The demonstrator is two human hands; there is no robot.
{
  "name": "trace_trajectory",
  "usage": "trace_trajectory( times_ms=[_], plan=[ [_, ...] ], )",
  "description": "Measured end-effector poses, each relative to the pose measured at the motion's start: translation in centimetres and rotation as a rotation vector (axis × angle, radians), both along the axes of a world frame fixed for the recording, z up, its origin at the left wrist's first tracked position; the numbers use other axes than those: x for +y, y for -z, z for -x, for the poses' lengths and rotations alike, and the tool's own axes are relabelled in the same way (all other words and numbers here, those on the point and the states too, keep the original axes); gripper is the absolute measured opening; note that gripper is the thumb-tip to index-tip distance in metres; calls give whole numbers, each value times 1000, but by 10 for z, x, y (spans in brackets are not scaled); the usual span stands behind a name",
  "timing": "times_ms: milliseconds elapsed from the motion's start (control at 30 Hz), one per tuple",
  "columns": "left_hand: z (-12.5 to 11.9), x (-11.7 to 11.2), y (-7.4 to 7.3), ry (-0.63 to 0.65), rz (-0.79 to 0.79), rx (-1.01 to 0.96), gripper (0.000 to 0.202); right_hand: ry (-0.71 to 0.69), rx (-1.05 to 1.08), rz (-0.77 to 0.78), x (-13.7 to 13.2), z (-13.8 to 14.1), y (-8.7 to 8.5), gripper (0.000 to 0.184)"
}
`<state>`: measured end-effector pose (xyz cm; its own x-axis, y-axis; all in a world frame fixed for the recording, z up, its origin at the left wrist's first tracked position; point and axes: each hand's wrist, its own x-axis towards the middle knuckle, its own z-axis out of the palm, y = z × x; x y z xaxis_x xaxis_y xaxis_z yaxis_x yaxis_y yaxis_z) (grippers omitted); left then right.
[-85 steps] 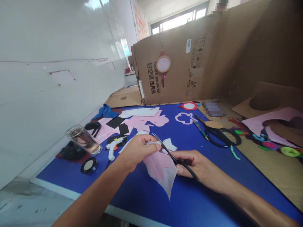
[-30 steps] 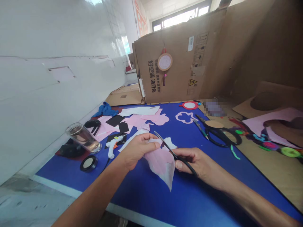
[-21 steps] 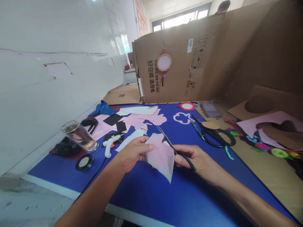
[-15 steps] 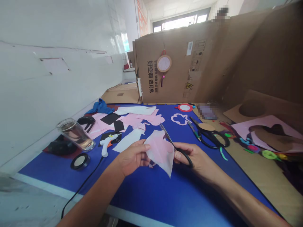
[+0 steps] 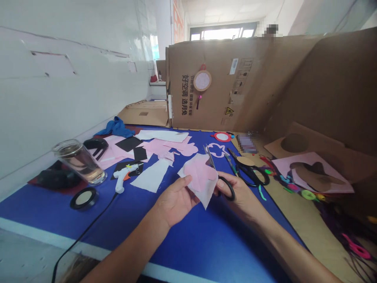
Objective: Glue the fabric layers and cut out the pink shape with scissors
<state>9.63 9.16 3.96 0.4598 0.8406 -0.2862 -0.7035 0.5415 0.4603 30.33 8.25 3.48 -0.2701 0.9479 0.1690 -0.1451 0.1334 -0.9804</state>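
My left hand pinches the lower left edge of a pink and white paper piece and holds it up above the blue table cover. My right hand grips black-handled scissors; their blades point up and away, along the paper's right edge. Both hands are close together near the middle of the table.
A glass of water, a round black-rimmed lid, a white glue gun with a black cord and pink, white and black paper scraps lie to the left. A second pair of scissors and coloured bits lie to the right. Cardboard boxes stand behind.
The left hand turned the pink paper and lifted it to face me. The scissors swung from a slant to nearly upright. The view shifted right and up.
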Motion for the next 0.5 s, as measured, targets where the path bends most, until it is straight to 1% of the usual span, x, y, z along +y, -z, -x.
trace_trajectory(
  times_ms=[100,267,367,500],
  plan=[
    [-14,0,-4,-49,-61,20,48,15,-9,-13,1,-1,0,39],
    [-27,5,-10,-128,-135,77,40,37,-49,-30,3,-5,3,41],
    [-26,11,-16,-176,-216,104,47,43,-62,-37,3,-7,3,42],
    [-21,20,-25,-202,-321,156,60,54,-102,-26,3,-7,1,39]
  ],
)
